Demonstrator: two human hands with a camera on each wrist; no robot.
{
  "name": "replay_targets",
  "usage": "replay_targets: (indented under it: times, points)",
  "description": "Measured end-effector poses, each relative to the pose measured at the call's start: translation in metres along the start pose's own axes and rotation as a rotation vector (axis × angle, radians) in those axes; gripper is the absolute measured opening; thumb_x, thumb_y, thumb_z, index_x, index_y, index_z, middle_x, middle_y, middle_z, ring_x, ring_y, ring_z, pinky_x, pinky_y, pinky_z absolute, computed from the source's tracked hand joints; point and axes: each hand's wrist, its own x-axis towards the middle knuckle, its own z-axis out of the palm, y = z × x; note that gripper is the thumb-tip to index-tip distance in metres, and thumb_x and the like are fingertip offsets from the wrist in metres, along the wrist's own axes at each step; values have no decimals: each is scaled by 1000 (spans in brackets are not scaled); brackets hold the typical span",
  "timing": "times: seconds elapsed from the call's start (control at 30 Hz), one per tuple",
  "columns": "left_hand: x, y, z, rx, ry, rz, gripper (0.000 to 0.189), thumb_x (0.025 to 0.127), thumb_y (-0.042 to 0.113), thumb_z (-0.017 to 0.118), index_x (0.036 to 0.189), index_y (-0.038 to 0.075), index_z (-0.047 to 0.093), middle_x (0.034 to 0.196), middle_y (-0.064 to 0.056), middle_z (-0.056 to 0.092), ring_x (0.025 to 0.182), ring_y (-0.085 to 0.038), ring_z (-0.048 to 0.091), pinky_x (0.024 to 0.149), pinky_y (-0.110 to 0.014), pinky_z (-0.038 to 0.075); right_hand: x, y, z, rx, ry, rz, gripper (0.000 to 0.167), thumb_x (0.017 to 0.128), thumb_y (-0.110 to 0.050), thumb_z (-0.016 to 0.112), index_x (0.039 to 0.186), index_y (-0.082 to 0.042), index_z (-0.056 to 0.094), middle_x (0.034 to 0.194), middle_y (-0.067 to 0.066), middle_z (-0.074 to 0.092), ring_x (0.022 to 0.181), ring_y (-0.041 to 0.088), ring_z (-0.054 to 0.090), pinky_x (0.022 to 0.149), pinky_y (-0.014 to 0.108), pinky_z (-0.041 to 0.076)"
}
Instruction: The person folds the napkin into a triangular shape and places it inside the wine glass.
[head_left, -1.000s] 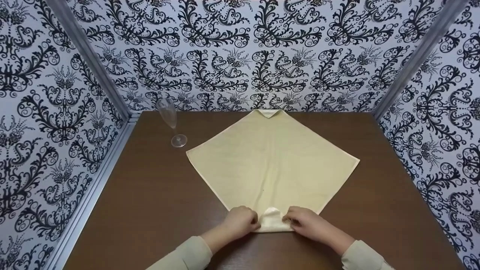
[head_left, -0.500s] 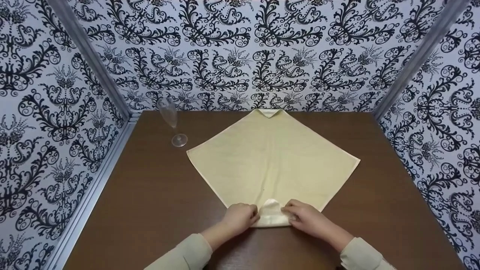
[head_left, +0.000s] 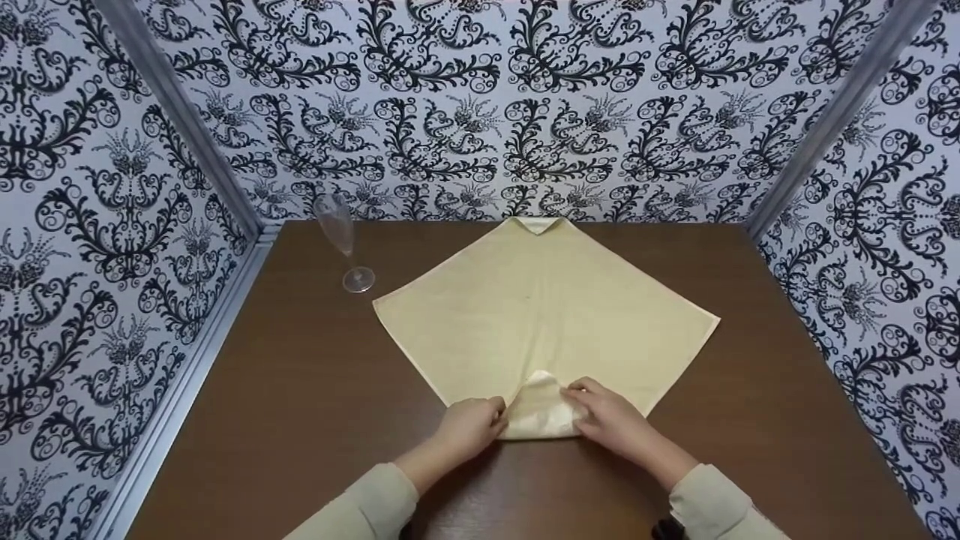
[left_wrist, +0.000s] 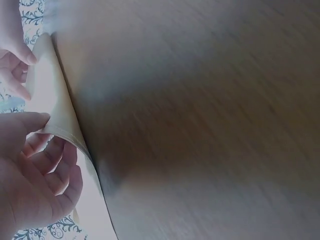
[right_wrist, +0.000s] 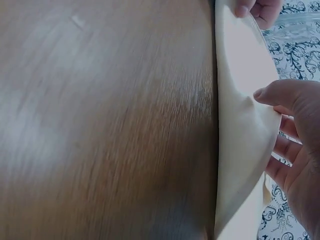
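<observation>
Head view: left hand [head_left: 466, 429] and right hand [head_left: 611, 421] pinch soft, light-looking cloth [head_left: 592, 315] by its near fold [head_left: 538, 421], rightly, I think.

Head view: most of the fingers of your left grip [head_left: 471, 426] sit out of sight behind its knuckles. Underside of the cloth [head_left: 547, 315] hidden from you. Your sleeves [head_left: 375, 501] and the bench [head_left: 300, 375] run off the bottom edge; so does a dark item [head_left: 666, 529], too little showing to name. Glass [head_left: 342, 238]: bowl faint against the patterned wall [head_left: 465, 150]. Right wrist view: your right grip [right_wrist: 300, 150] cropped at the right edge, bench blurred.
</observation>
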Motion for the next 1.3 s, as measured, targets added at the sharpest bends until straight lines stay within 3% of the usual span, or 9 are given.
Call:
replay_targets:
  times: [0.23,0.4,0.53,0.7,0.83,0.97,1.13,1.3]
  points:
    - [5,-2,1,19,45,-45,15,90,24,68,82,14,60,67,1,62,59,-19,61,50,-35,46,-2,8,3,43,66,-9,42,81,1,70,122,-5,64,114,3,56,88,15,59,74,35,51]
    - [11,-4,2,13,53,-90,14,91,25,67,84,14,60,66,1,62,58,-18,60,49,-36,45,-7,17,0,57,34,59,28,85,-6,71,112,-10,68,105,-3,58,84,13,56,73,35,50]
    - [17,-5,3,8,57,-120,13,92,25,67,88,14,61,69,0,64,59,-19,61,51,-37,47,-9,24,-1,82,31,84,22,85,-8,73,107,-7,70,93,-4,59,74,10,49,67,33,46]
    - [25,-6,3,3,45,-147,14,94,26,65,94,12,64,74,-1,67,60,-16,62,51,-32,49,-7,31,-1,87,28,124,29,87,-14,72,114,-4,70,100,-2,61,72,8,49,66,31,46]
    - [31,-9,3,-35,35,-176,15,96,27,63,97,12,64,69,1,64,54,-13,57,49,-29,46,-3,34,2,14,16,151,42,87,-23,73,123,-2,66,112,3,62,90,18,57,81,41,48]
    - [33,-15,3,-102,25,-213,16,95,28,64,99,12,64,67,3,63,54,-12,55,51,-30,46,0,37,5,-36,-3,159,56,86,-31,74,130,1,60,123,11,59,114,33,54,96,56,39]
    - [30,-25,1,-134,33,-235,21,91,29,67,98,10,65,73,1,65,62,-17,59,58,-37,49,5,40,5,-44,-31,187,67,85,-34,74,136,3,53,132,17,53,124,39,46,100,61,32]
    - [28,-36,-3,-162,-8,-278,30,89,34,70,101,8,66,70,3,58,63,-17,56,60,-38,49,11,45,2,-64,-46,209,73,84,-38,75,140,2,48,138,19,48,129,40,41,103,62,28]
